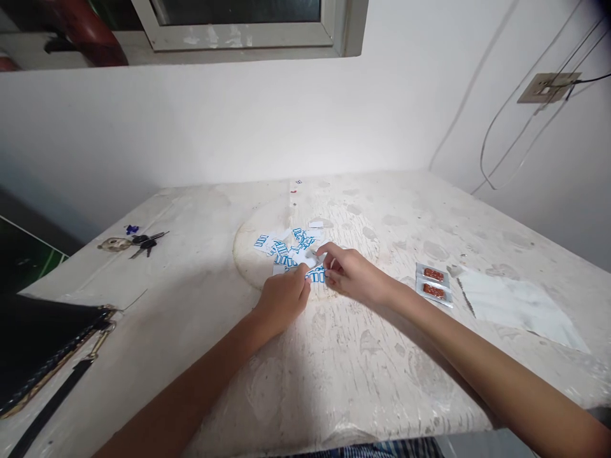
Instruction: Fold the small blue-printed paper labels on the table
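Note:
A loose pile of small white paper pieces [281, 247] with blue printed outlines lies near the middle of the table. My left hand [285, 292] is closed at the pile's near edge, its thumb and forefinger pinching a small white paper piece [309, 257]. From the right, my right hand [352, 272] has its forefinger and thumb curled round the other side of that same piece. The fingers partly cover the piece and some of the papers below. One plain white slip [316, 224] lies just behind the pile.
On the right lie a blister pack [433, 284] with red-brown tablets and a white cloth or sheet [520, 308]. Keys [144, 243] with a fob rest at the left, near a black bag [48, 350] with a strap. A white wall [267, 127] stands behind the table [334, 375].

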Available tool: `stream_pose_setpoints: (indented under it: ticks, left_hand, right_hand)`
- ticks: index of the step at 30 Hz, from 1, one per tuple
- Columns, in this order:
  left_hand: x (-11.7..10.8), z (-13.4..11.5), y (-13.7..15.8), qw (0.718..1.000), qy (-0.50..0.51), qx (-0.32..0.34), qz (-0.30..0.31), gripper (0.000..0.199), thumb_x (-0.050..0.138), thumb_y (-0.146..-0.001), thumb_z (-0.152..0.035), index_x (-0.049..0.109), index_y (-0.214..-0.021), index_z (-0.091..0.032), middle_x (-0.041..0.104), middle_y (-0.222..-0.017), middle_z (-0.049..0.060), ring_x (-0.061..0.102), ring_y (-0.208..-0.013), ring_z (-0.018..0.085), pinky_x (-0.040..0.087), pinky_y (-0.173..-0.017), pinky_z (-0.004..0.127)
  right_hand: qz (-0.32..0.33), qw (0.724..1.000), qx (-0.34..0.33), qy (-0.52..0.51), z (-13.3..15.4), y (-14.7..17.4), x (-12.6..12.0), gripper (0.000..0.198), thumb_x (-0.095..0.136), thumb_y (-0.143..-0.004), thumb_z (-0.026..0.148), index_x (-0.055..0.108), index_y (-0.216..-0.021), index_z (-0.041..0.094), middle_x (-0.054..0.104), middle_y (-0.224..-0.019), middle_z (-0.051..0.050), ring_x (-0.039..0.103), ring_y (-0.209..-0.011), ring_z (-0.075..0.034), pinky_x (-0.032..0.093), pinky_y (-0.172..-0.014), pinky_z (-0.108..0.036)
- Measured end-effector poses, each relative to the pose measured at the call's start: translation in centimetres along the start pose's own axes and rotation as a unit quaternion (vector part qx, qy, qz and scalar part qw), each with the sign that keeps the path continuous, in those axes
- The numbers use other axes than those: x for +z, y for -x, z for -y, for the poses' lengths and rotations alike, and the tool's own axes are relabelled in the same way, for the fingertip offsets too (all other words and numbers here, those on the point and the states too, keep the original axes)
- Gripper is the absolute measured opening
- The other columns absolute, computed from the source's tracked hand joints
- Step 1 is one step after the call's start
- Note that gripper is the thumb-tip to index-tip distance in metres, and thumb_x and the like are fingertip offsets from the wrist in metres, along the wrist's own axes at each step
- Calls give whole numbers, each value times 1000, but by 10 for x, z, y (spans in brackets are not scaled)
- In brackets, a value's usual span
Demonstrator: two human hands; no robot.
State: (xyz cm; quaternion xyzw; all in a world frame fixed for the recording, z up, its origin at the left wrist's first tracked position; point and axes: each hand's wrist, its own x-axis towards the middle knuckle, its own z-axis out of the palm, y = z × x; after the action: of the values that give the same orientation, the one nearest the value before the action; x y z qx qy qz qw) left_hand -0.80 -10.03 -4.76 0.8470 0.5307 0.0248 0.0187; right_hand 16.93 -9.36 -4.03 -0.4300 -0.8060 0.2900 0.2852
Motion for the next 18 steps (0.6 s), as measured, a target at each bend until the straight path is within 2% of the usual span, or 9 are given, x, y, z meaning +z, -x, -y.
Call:
stream_pose_setpoints:
  ticks: [6,11,15,18]
  left_hand:
    - [2,2,1,1000,19,7,-8,23,25,-90,-30,43,-100,-20,61,-74,1,57,-62,17,28,-52,26]
    - [2,2,1,1000,13,9,-13,24,24,-90,-31,44,-99,-20,62,-76,1,57,-64,17,28,-52,27]
    - [4,2,-1,1000,9,12,-20,23,25,-90,-30,45,-97,-21,62,-75,0,57,-64,17,28,-53,27]
    - [4,1,-1,1000,15,8,-19,23,26,-89,-30,46,-96,-21,62,-74,0,57,-63,16,28,-52,26]
  right_hand:
    - [-24,1000,1,6,-4,0,5,40,42,-70,9,39,-108,21,52,-70,2,45,-54,-10,33,-54,-22]
    - [-43,999,-10,1,-1,2,6,42,41,-69,8,39,-109,21,54,-86,-2,48,-59,-10,35,-56,-23]
    - [-34,999,4,13,4,4,2,47,43,-71,10,38,-118,19,54,-96,-7,50,-64,-12,37,-59,-26]
    - [-6,1000,12,18,1,3,2,48,47,-72,14,41,-120,17,55,-90,-6,48,-62,-12,37,-59,-26]
